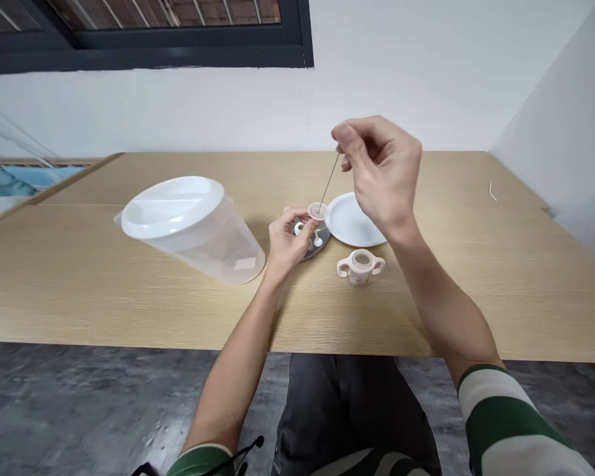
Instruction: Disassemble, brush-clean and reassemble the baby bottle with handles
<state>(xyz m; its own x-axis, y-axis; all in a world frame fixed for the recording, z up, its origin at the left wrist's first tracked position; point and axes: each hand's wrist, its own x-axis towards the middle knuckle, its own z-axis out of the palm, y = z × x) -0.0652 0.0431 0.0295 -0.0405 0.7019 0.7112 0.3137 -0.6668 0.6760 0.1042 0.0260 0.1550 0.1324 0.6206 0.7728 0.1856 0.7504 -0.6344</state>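
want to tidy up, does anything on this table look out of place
A small, thin, bent white strip lies alone toward the right end of the pale wood-grain table, apart from everything else. No spill shows.

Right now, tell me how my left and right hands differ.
The left hand grips a small round whitish piece; the right hand pinches a thin dark rod. The left is low, at a grey tray; the right is raised higher. Both are bare and hold something.
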